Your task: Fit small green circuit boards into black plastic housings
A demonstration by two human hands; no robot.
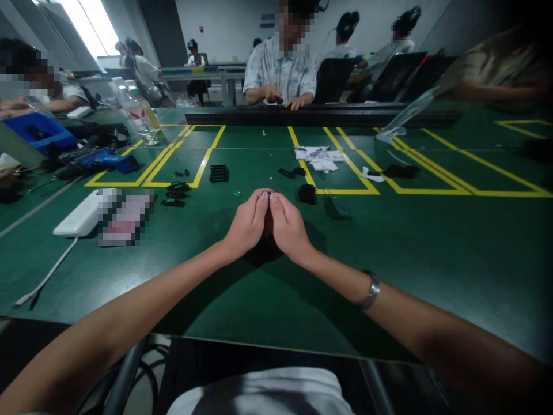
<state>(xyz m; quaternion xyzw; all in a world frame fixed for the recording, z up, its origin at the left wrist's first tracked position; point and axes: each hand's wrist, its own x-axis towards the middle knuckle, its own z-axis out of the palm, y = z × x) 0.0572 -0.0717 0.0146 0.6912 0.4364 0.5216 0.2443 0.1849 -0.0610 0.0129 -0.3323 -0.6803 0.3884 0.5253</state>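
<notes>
My left hand (pixel 249 222) and my right hand (pixel 288 225) meet above the green table, thumbs side by side and fingers curled together. Whatever they hold between them is hidden; only a dark gap shows under the thumbs. To the right of my right hand sits a small black block-shaped stack (pixel 307 194). Left of my left hand lie several small black parts with green bits (pixel 175 195). A ribbed black piece (pixel 219 173) rests farther back, and a tiny green piece (pixel 237 193) is close to my left fingers.
A white power bank-like box (pixel 84 213) with a cable and a blurred flat item (pixel 126 218) lie at left. Behind them are a blue power tool (pixel 108 161), a blue bin (pixel 41 134) and bottles (pixel 140 115). Crumpled white paper (pixel 319 157) lies ahead. A co-worker (pixel 280 69) sits opposite, behind black rails (pixel 319 115).
</notes>
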